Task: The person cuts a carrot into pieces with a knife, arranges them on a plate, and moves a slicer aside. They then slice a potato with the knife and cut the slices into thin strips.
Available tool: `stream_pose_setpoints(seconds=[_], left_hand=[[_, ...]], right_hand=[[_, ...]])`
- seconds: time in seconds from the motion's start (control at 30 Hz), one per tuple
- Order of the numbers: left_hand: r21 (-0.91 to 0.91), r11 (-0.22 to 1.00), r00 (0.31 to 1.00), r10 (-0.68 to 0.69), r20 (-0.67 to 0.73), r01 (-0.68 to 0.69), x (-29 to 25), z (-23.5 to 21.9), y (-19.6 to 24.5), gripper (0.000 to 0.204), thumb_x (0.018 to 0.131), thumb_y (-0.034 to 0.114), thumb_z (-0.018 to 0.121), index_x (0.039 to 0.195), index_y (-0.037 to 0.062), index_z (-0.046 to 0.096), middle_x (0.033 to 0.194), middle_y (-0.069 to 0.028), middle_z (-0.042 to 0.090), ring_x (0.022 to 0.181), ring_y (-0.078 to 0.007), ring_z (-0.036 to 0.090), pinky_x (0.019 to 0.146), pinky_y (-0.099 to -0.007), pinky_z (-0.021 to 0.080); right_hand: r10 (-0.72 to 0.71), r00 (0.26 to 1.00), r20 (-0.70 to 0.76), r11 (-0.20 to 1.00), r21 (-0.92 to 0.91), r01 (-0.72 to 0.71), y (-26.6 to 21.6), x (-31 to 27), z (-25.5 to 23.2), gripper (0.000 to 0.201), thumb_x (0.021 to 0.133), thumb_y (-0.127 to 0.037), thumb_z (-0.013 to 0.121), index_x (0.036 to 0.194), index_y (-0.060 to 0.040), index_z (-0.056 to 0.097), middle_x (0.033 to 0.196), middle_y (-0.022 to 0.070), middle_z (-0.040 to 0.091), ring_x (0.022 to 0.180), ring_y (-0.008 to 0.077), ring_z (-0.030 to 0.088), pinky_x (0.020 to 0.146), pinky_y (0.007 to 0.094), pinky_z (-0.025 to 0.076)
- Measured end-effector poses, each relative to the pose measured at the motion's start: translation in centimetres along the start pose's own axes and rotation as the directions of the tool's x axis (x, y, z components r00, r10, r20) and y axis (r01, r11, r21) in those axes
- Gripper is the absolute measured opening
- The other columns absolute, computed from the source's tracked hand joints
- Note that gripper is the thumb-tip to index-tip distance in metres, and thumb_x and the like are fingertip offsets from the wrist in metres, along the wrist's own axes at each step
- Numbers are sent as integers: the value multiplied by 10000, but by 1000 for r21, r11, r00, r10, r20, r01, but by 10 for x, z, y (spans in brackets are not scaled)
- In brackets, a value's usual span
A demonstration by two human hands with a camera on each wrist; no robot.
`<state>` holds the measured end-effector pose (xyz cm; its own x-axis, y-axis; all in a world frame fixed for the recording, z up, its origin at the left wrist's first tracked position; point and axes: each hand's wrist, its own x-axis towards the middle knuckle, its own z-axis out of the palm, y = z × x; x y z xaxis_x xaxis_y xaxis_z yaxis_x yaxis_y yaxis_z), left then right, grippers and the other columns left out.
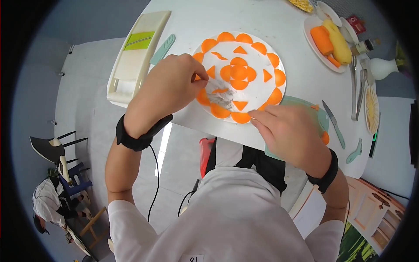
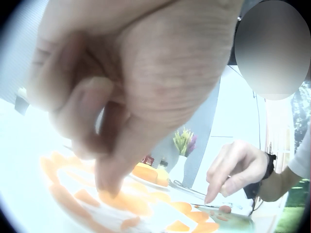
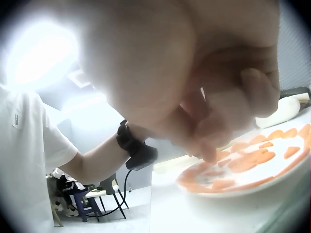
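A round white plate (image 1: 257, 89) carries orange carrot slices: half-rounds along its rim, several small triangles inside, and a flower-like cluster (image 1: 238, 72) in the middle. At the plate's left rim, my left hand (image 1: 174, 83) has thumb and forefinger curled together, pinching a carrot slice (image 1: 197, 77) mostly hidden by the fingers. My right hand (image 1: 290, 133) reaches to the near right rim, its forefinger and thumb slightly apart. Its fingertips touch the edge beside a half-round slice (image 1: 241, 117). In the left wrist view, the left fingertips (image 2: 109, 187) overlap the orange slices.
A white slicer (image 1: 131, 65) and a green-handled tool (image 1: 163, 49) lie left of the plate. A green cutting board (image 1: 301, 102), knife (image 1: 334, 124) and peeler (image 1: 355, 151) lie right. Farther right are tongs (image 1: 358, 91) and a dish with whole carrots (image 1: 322, 40).
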<state>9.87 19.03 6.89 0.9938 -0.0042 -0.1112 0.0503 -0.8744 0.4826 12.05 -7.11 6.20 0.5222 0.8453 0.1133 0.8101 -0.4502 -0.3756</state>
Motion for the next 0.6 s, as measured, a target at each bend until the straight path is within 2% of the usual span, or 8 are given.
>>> stream_pose_setpoints(seconds=[0.13,0.23,0.33,0.4,0.5,0.6], left_hand=[[8,999,999,-42,-7,42,-3,-2,-1,153,854,70,735,968,-27,770,849,-146,744,690,-218,649,674,-322,524],[-13,999,999,-37,6,37,0,3,-2,161,850,76,743,974,-23,771,851,-149,743,682,-216,642,665,-328,520],[-51,999,1000,-8,16,9,3,9,-3,164,843,77,742,970,-23,769,833,-157,735,669,-224,638,657,-331,518],[-56,998,997,-39,62,43,4,12,5,163,839,80,737,961,-25,767,818,-163,728,654,-236,636,655,-331,519],[-39,999,994,4,106,0,5,16,10,161,832,73,719,952,-25,763,789,-169,720,638,-258,648,656,-328,524],[-37,998,996,49,75,-47,6,25,4,156,829,65,707,947,-22,762,771,-169,719,628,-268,660,650,-326,527]], right_hand=[[87,994,-61,996,31,-85,14,-10,7,13,839,-48,608,843,-42,619,722,89,585,699,277,629,617,397,498],[81,983,-165,995,62,-72,18,-1,9,26,834,-53,609,847,-35,624,715,99,609,682,276,641,600,399,502],[65,998,-15,997,-33,-65,11,14,8,71,831,-57,615,882,-26,654,737,100,644,691,276,657,601,406,512],[0,1000,-11,997,-80,-1,2,20,20,108,811,-56,634,901,-10,672,704,94,640,649,260,657,569,391,508],[-46,999,17,983,-175,48,-13,28,30,159,778,-54,662,918,17,687,633,79,617,582,226,649,517,358,489],[-88,996,7,970,-228,87,-13,30,41,247,751,-51,684,971,59,698,554,57,578,519,188,628,469,314,454]])
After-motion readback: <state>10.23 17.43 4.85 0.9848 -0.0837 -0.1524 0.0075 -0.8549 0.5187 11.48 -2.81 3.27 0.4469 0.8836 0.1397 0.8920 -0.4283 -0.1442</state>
